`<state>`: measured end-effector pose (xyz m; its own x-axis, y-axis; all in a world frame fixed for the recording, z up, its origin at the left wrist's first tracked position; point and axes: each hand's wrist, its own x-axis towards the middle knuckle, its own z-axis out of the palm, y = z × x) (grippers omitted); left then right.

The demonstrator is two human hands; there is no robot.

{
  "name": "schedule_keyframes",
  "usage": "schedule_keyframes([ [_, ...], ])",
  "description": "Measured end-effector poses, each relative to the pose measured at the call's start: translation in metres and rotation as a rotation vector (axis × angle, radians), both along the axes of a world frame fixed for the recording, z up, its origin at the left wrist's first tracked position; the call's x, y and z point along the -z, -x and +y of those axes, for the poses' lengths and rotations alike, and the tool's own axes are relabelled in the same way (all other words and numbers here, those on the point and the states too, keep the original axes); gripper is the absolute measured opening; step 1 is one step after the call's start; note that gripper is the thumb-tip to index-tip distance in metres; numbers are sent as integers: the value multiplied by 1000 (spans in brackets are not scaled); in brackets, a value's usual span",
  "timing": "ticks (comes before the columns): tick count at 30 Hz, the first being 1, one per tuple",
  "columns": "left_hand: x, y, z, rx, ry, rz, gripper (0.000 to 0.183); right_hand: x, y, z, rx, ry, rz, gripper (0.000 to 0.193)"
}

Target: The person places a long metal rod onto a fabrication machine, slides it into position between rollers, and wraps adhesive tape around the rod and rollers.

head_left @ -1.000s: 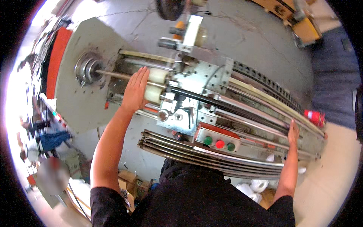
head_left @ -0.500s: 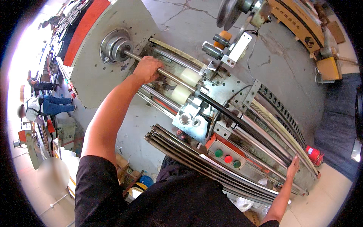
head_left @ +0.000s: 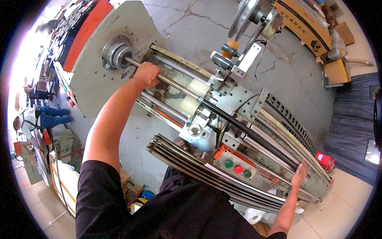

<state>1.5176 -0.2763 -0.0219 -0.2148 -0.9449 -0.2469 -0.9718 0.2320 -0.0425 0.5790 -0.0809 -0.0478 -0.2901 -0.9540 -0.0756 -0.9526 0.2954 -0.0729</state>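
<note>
My left hand is closed around a slim metal rod, near the round chuck in which the rod's left end sits. Past two white rollers the rod meets a black tube, which slants down to the right along the machine. My right hand is at the tube's far right end, its fingers curled against it and partly hidden. Between my hands stands a metal carriage with a small clamp and a black lever.
A red box with green and red buttons sits on the machine's near side, beside several long metal bars. A fire extinguisher stands beyond the right end. Cardboard boxes lie at the far right. Another person is off to the left.
The whole view has shifted slightly. My right hand has moved a little to the left along the machine; my left hand keeps its hold on the rod.
</note>
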Motion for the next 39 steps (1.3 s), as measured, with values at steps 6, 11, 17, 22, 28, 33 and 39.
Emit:
schedule_keyframes([
  [6, 4, 17, 3, -33, -64, 19, 38, -2, -46, -6, -75, 11, 1, 66],
  [11, 16, 40, 9, 34, -14, 47, 38, -1, -93, -5, -180, 95, -7, 60],
  [17, 24, 72, 21, 117, 101, 191, 29, -13, -169, -15, -318, 170, -69, 54],
  [22, 19, 108, 31, 114, 85, 256, 28, -25, -234, -22, -438, 181, -95, 52],
  [28, 22, 82, 23, 122, 45, 238, 27, -36, -296, -29, -467, 148, -170, 56],
  [33, 17, 10, 12, 62, 46, 129, 28, -32, -295, -31, -410, 161, -149, 54],
  [39, 15, -62, -9, -81, -55, -89, 31, -25, -268, -27, -302, 180, -117, 50],
])
